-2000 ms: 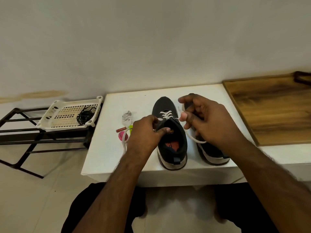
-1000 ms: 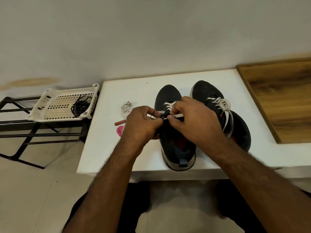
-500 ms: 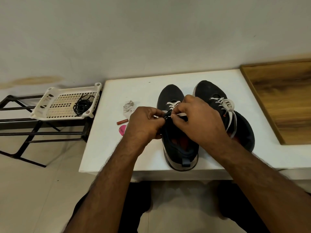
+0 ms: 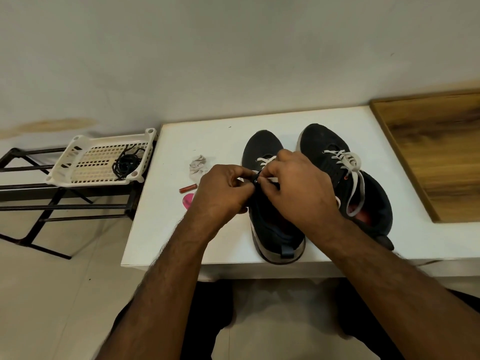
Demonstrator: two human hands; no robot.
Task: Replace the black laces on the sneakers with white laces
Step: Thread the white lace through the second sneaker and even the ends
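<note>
We are watching both hands crowding the dark left sneaker (image 4: 262, 144) on the white table (image 4: 161, 224), hiding most of its eyelets. The left hand (image 4: 220, 190) is pinching the tongue edge; the right hand (image 4: 298, 188) is pinching the white lace (image 4: 265, 161). The laced right sneaker (image 4: 322, 144) is sitting just beside. The coiled black laces (image 4: 127, 163) are lying in the white perforated plastic tray (image 4: 78, 162) (off the table). Crumpled paper (image 4: 198, 164), a small red tube (image 4: 187, 188) and a pink disc (image 4: 188, 200) are lying left. Since half a second ago, little is changing.

White basket (image 4: 78, 162), crumpled tissue (image 4: 198, 164), wood board (image 4: 436, 152)
</note>
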